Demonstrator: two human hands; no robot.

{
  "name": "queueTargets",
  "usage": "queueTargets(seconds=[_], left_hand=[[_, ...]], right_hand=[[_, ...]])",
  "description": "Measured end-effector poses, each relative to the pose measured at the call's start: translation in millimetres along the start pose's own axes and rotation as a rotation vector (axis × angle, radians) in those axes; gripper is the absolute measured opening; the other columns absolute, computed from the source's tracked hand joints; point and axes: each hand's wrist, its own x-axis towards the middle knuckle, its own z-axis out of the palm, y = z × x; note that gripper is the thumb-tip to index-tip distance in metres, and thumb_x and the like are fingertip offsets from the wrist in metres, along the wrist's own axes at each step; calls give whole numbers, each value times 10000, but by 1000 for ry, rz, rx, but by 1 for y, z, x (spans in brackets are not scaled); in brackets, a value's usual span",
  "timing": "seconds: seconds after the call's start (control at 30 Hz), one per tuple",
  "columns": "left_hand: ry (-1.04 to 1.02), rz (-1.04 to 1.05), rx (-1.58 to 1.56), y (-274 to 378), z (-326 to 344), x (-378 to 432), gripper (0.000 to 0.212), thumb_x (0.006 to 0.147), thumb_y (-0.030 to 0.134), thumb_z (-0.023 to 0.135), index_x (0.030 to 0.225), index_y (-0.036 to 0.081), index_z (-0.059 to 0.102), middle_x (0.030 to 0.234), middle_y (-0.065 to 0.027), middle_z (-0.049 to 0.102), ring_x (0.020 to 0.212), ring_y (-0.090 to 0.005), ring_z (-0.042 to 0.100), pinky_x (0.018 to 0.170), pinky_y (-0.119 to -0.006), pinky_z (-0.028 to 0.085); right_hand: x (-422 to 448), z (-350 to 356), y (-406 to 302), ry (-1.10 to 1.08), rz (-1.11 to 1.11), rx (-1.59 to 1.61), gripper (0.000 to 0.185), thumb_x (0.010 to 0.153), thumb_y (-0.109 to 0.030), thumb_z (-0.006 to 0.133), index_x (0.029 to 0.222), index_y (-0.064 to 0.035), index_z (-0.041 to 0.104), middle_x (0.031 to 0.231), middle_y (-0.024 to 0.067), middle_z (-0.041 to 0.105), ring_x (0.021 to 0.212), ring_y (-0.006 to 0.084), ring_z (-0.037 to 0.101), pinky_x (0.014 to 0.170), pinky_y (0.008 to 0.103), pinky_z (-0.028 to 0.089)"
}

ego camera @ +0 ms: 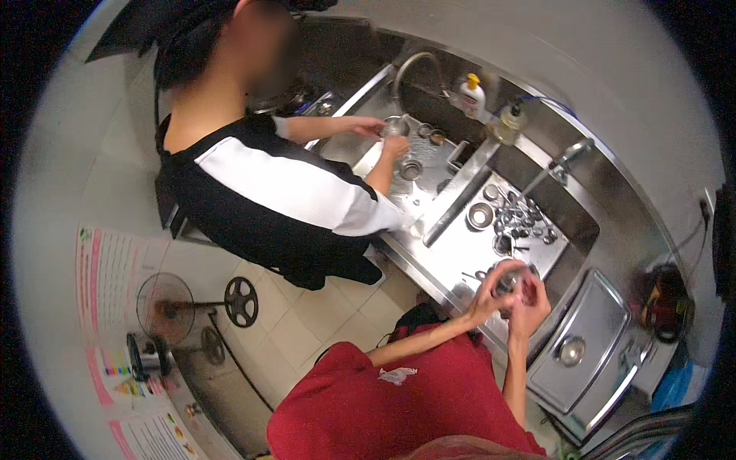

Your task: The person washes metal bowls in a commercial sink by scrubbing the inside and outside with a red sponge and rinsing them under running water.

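My left hand (499, 287) and my right hand (532, 305) are raised together over the near edge of a steel sink (448, 253). Between them they grip a small round metal container (509, 280), its outline partly covered by fingers. Under and beyond it in the sink lie a pile of spoons (520, 218), a metal bowl (480, 215) and a dark-mouthed metal cup (502, 244).
A co-worker in black and white (287, 190) handles a metal bowl (395, 127) at the neighbouring basin. A faucet (560, 167), pump bottles (472, 98) and a lidded steel container (581, 339) surround the sink. A fan (167, 309) stands at left.
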Motion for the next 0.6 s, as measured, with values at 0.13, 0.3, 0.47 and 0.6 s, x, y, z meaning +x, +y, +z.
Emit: queueTargets(seconds=[0.13, 0.3, 0.47, 0.6], left_hand=[[-77, -30, -51, 15, 16, 16, 678, 782, 397, 708, 1328, 37, 526, 1324, -80, 527, 1275, -190, 473, 1109, -346, 321], [-122, -137, -170, -3, 11, 39, 535, 898, 367, 610, 1300, 22, 533, 1287, -93, 549, 1230, -174, 500, 1058, -303, 359], [-65, -370, -391, -11, 19, 38, 567, 892, 378, 594, 1340, 41, 504, 1317, -91, 523, 1219, -183, 510, 1048, -321, 391], [-10, -250, -297, -18, 26, 31, 617, 885, 402, 591, 1377, 50, 467, 1346, -106, 503, 1243, -197, 500, 1066, -335, 384]], right_hand=[[-4, -25, 6, -95, -14, 196, 240, 878, 10, 651, 1116, 37, 631, 1016, 49, 625, 930, 126, 599, 802, 245, 486], [29, -47, -4, -491, -63, -12, 273, 760, 106, 654, 1024, 39, 647, 1031, 62, 618, 906, 160, 606, 779, 273, 493], [47, -48, -5, -519, -328, -239, 244, 753, 101, 684, 986, 37, 656, 952, 52, 581, 876, 128, 596, 732, 239, 478], [39, -30, 17, -166, -276, -202, 115, 826, 46, 694, 917, 24, 629, 880, 27, 573, 826, 94, 573, 692, 228, 460]])
